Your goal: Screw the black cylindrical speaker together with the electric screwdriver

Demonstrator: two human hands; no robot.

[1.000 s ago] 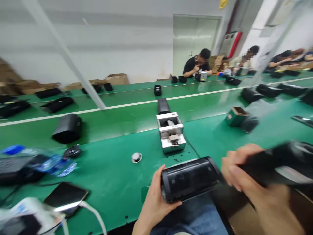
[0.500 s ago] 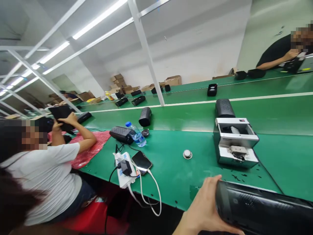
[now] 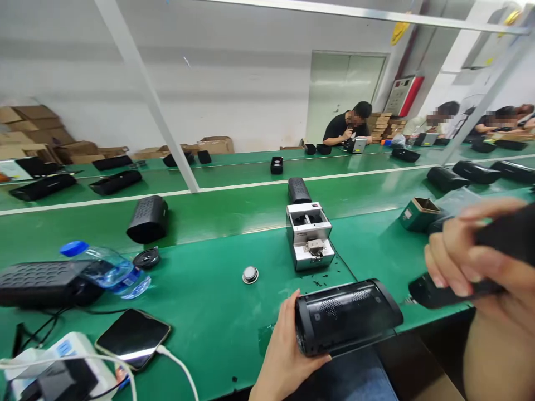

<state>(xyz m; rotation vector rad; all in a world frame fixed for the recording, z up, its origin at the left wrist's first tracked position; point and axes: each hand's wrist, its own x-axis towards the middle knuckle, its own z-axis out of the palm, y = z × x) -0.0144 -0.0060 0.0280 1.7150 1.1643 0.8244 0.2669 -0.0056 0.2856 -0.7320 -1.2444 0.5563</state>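
Left hand [image 3: 286, 348] grips the left end of a black speaker housing [image 3: 346, 318], thumb below, fingers behind. Housing is held lengthwise over the bench's [image 3: 200, 317] near edge, right of its middle, dotted grille patches facing up. Right hand [image 3: 474, 253] is closed round a black electric screwdriver [image 3: 443, 292], off toward the right. Bit [image 3: 409, 301] points left, just beside the housing's right end; can't tell if it touches.

Screw feeder [image 3: 311, 236] sits beyond the housing, by the bench's far edge, dark specks in front of it. Round silver part [image 3: 250, 274] lies alone left of the feeder, mid-bench. Green box [image 3: 419, 214] stands at the far edge, right side.

Left side: water bottle [image 3: 121, 273] lies tilted against a black textured speaker [image 3: 45, 283], round black part [image 3: 146, 258] near it toward the far edge. Smartphone [image 3: 134, 338] is nearer the near-left corner, white cable [image 3: 179, 365] at its right, power strip [image 3: 69, 356] beside it. Past the far edge, another textured speaker [image 3: 148, 219] stands on the green belt [image 3: 234, 209]. Co-worker in black [image 3: 340, 127] leans over the opposite side.
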